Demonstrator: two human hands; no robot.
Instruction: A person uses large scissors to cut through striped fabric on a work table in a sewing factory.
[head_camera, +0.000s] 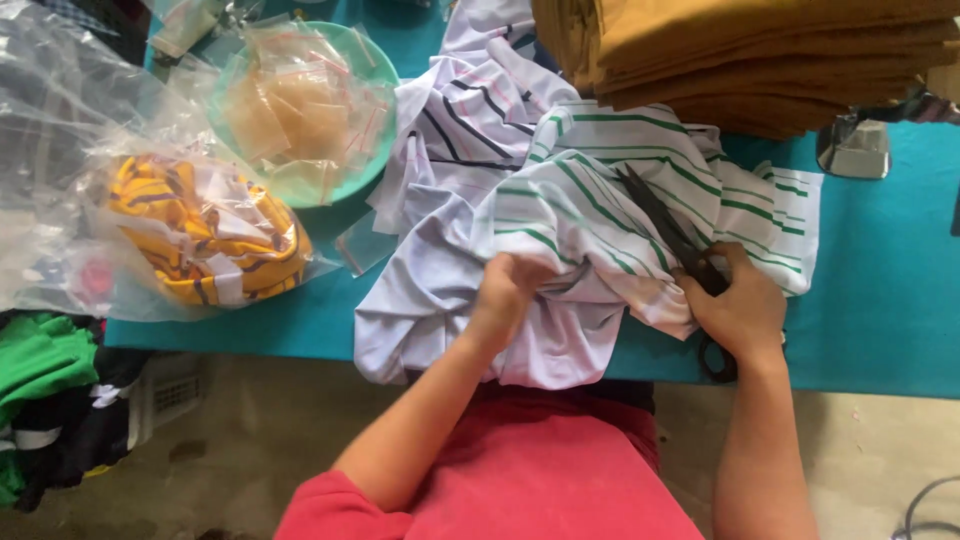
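A white garment with green stripes (600, 195) lies bunched on the teal table (880, 300), on top of a white garment with dark and pink stripes (470, 120). My left hand (505, 290) grips a fold of the white fabric near the table's front edge. My right hand (740, 305) holds black scissors (665, 225); their closed blades point up and left across the green-striped cloth, and one handle loop shows below my wrist.
A green bowl (375, 170) holds small clear zip bags. A clear plastic bag (200, 235) with yellow striped cloth lies at left. Folded mustard fabric (750, 60) is stacked at the back right, beside a metal object (855, 150). Green and black clothes (50, 400) sit lower left.
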